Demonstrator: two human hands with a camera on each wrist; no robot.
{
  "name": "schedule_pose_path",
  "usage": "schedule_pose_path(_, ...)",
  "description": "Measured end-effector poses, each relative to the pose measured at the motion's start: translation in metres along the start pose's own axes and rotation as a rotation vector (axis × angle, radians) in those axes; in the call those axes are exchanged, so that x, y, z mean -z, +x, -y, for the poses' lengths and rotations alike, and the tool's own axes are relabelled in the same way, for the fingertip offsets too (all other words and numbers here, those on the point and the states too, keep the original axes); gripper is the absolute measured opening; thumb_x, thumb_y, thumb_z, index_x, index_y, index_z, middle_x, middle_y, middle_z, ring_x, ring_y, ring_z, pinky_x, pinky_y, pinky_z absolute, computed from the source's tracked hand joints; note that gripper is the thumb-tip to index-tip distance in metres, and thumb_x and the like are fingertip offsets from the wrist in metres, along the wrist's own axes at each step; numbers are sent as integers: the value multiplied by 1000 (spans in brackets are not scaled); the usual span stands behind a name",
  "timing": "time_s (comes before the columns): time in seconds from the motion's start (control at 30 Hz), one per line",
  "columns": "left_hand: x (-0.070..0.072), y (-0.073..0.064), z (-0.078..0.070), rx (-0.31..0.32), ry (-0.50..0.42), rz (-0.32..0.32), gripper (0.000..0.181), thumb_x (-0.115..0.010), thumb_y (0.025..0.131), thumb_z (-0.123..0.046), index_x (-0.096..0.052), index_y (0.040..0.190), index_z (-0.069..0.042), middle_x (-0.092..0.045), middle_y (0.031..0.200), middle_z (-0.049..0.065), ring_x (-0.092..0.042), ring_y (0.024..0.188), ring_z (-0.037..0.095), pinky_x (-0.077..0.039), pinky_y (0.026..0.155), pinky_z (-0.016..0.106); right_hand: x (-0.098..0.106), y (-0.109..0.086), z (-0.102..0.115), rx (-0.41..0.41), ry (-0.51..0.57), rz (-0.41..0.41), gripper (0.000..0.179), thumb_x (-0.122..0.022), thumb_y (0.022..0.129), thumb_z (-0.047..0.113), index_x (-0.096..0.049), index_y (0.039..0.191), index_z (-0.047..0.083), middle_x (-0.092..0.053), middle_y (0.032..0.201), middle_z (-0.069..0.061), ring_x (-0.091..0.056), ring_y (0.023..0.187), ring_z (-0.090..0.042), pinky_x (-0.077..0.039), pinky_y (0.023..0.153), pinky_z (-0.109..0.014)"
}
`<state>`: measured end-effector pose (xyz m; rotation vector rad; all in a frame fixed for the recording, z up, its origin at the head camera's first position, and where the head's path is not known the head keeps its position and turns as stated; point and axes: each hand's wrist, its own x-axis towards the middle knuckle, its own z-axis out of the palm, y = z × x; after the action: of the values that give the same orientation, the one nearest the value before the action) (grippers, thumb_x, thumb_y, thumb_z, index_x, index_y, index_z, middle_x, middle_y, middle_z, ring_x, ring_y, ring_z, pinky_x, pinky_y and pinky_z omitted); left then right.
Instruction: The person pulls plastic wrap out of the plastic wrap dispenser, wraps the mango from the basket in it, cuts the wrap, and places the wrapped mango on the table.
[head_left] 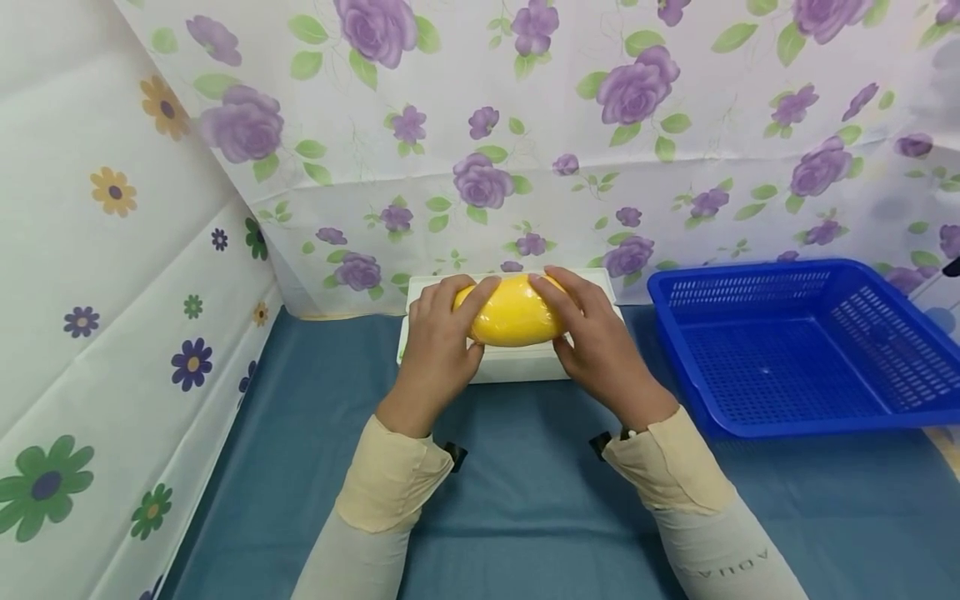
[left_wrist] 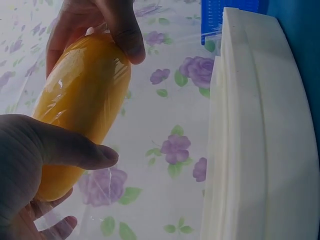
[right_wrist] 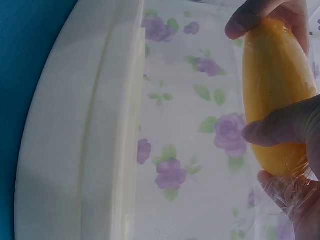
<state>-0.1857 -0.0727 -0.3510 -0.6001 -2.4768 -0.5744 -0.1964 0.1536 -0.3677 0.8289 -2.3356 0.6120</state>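
Observation:
A smooth yellow mango (head_left: 513,312), covered in shiny clear plastic film, is held up between both hands. My left hand (head_left: 438,342) grips its left end, thumb across the near side and fingers behind. At the opposite end, my right hand (head_left: 603,346) holds it the same way. In the right wrist view, crumpled loose film (right_wrist: 295,192) bunches at the mango's lower end by the right fingers. Beneath and behind the hands lies a long white box (head_left: 517,371), probably a cling film dispenser; its white side (left_wrist: 270,115) fills the right of the left wrist view.
To the right stands a blue perforated plastic basket (head_left: 750,425) with nothing seen inside. A blue-green cloth (head_left: 517,517) covers the table. Flowered sheeting (head_left: 450,100) hangs behind the table, and another flowered sheet (head_left: 67,250) borders its left side.

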Motion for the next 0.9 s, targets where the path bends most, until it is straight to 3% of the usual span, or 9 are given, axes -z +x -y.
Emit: schedule_pose_path(0.9, 15, -4, -9, -105, -16, -120, 77, -81, 76, 5, -54, 143, -20, -52, 129, 13, -49, 116, 36, -41, 98, 54, 18, 2, 11, 55, 17, -56, 90, -73, 79, -18, -40, 152, 21, -40, 155, -14, -45, 137, -36, -49, 107, -53)
